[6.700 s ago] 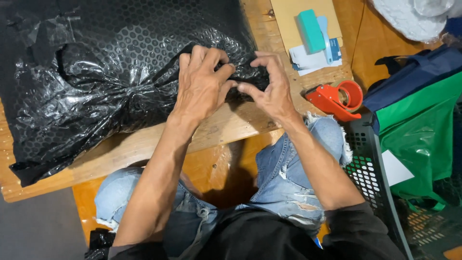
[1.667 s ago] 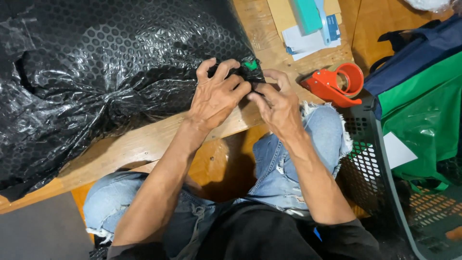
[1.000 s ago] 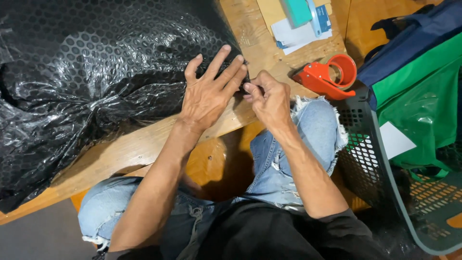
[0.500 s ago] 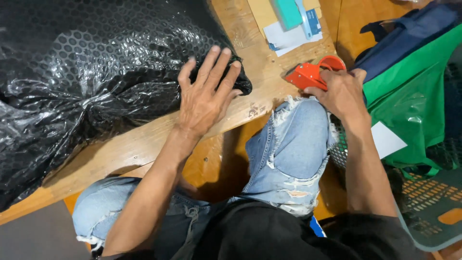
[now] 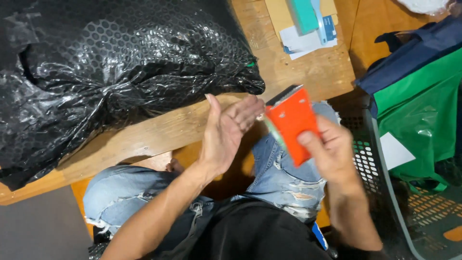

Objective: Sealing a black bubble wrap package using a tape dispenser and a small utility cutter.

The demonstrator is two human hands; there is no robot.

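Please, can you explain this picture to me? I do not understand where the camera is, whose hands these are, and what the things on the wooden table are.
The camera sits on a person's head and looks down, so you see that person's own arms and their knees in torn blue jeans. There is no machine here, only two bare hands. The right hand holds an orange tape dispenser up in front of the table edge. The left hand is open and holds nothing; it is beside the dispenser. On the wooden table lies a large bundle wrapped in black bubble wrap. Farther back are some papers with a teal object on them. At the right, off the table, stand a plastic basket and a green bag.
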